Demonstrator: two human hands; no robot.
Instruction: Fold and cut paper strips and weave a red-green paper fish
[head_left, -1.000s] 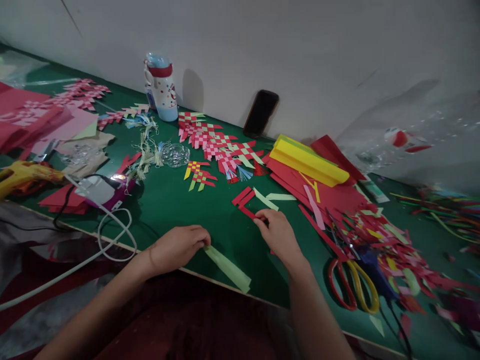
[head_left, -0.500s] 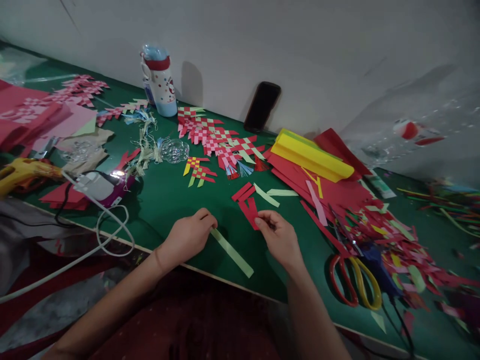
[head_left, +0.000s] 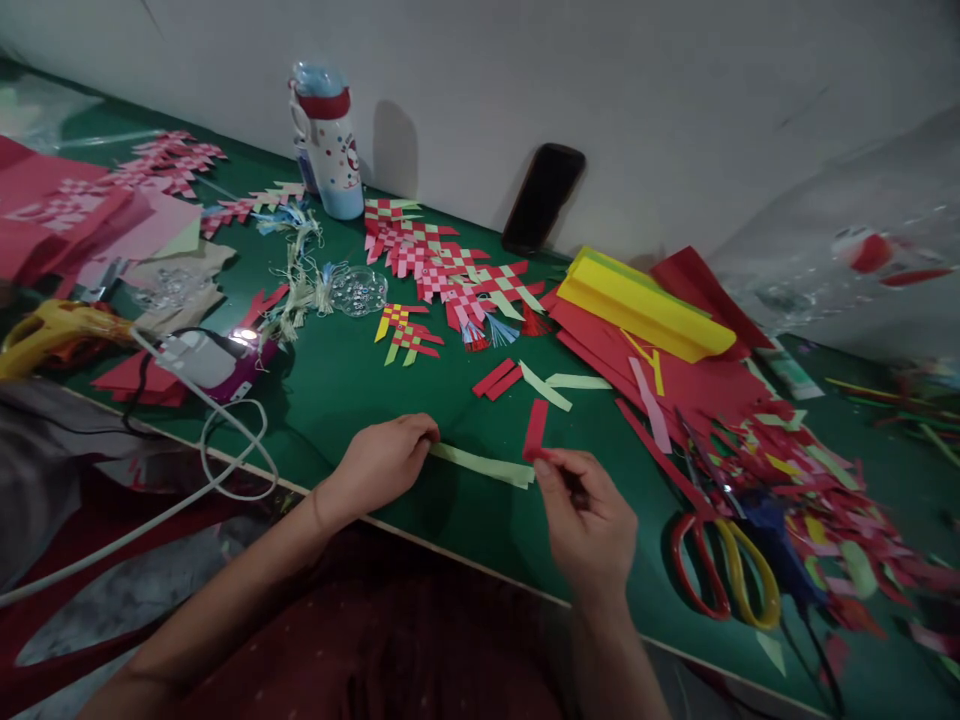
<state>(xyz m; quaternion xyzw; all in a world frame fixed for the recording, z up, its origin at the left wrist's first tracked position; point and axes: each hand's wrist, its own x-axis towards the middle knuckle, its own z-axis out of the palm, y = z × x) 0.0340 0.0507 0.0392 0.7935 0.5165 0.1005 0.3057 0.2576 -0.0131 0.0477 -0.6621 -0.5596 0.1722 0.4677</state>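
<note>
My left hand (head_left: pixel 382 462) pinches one end of a light green paper strip (head_left: pixel 484 465) that lies across the green table (head_left: pixel 352 385). My right hand (head_left: pixel 589 515) is raised a little above the table, fingers pinched on the lower end of a folded red paper strip (head_left: pixel 535 428) that stands nearly upright beside the green strip's far end. Just beyond lie two red strips (head_left: pixel 499 379) and two light green strips (head_left: pixel 559 386).
Woven red, green and yellow paper pieces (head_left: pixel 442 270) spread by a water bottle (head_left: pixel 330 150). A phone (head_left: pixel 544 198) leans on the wall. Yellow paper (head_left: pixel 645 312), red sheets, scraps and scissors (head_left: pixel 724 570) fill the right. A glue gun (head_left: pixel 45 330) and cables lie left.
My right hand lifted the red strip off the table and pulled it back toward me. The left hand turned the green strip flatter, so its free end points at the red strip.
</note>
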